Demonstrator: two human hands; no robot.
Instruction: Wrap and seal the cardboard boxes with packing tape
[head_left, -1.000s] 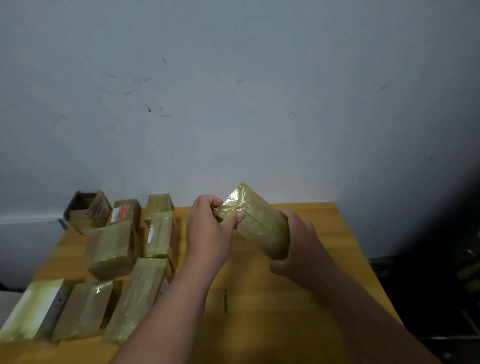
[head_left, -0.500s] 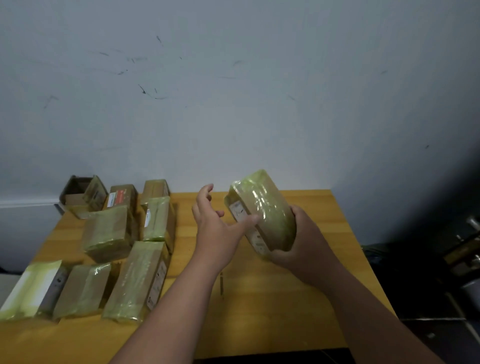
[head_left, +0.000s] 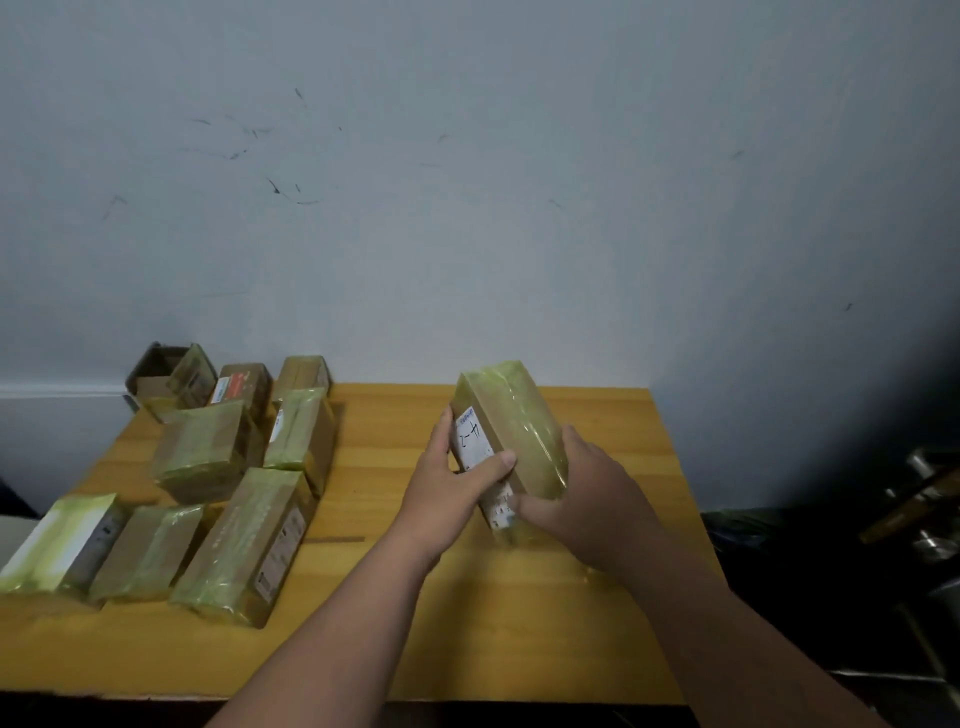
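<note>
A wooden tabletop (head_left: 467, 613) set against a grey wall (head_left: 467, 182) carries a cluster of tape-wrapped boxes (head_left: 223, 478) along its left side, while the centre and right lie open. Over that open stretch a person holds a wrapped cardboard box (head_left: 514, 431) tilted on end, its lower corner near the wood, a white handwritten label (head_left: 470, 439) facing the camera. The left hand (head_left: 449, 491) clasps the labelled face, fingers behind and thumb curled across the front; the right hand (head_left: 582, 493) wraps the box's lower right side, thumb along the bottom edge. The step appears to be smoothing down the glossy tape: it would go best with firm thumb pressure run along the seams and corners, the other hand bracing the box so it does not twist. The right edge of the tabletop lies close to the right forearm, with dim metal objects (head_left: 930, 499) beyond; setting the box down leftward, towards the middle, looks safer.
</note>
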